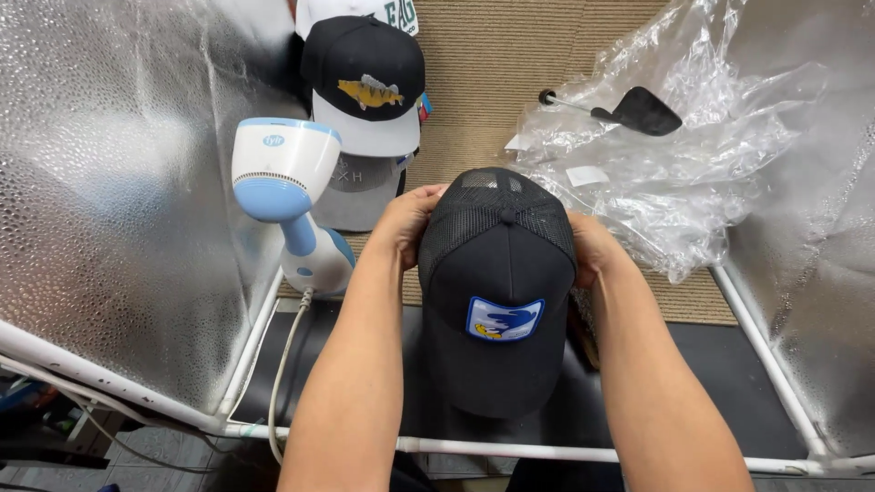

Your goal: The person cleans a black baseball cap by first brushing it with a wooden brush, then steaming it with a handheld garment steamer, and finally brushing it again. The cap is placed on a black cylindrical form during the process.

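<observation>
Left fingers: curled against the left side of the black mesh-back cap [499, 292], pressed on the mesh crown; fingertips mostly hidden behind the cap.
Right fingers: wrapped on the cap's right side, gripping the mesh; tips out of sight.
Left hand [406, 223]: forearm comes up from the lower edge, wrist bent inward toward the crown.
Right hand [588, 248]: forearm mirrors the left, rising from the lower right, palm facing the cap.
Cap position: held between both hands at frame centre, brim pointing toward the person, crown button uppermost, blue patch with a yellow-and-white figure on the front panel.
Left of cap: white and light-blue handheld steamer [284, 196] standing upright, its cord [284, 364] trailing down over the white pipe frame [565, 450].
Behind: stack of caps [365, 100], top one black with a fish emblem and white brim.
Right: crumpled clear plastic bags [665, 173] on tan carpet [492, 73], a black tool [633, 109] resting on them.
Sides: silver reflective panels [109, 182].
</observation>
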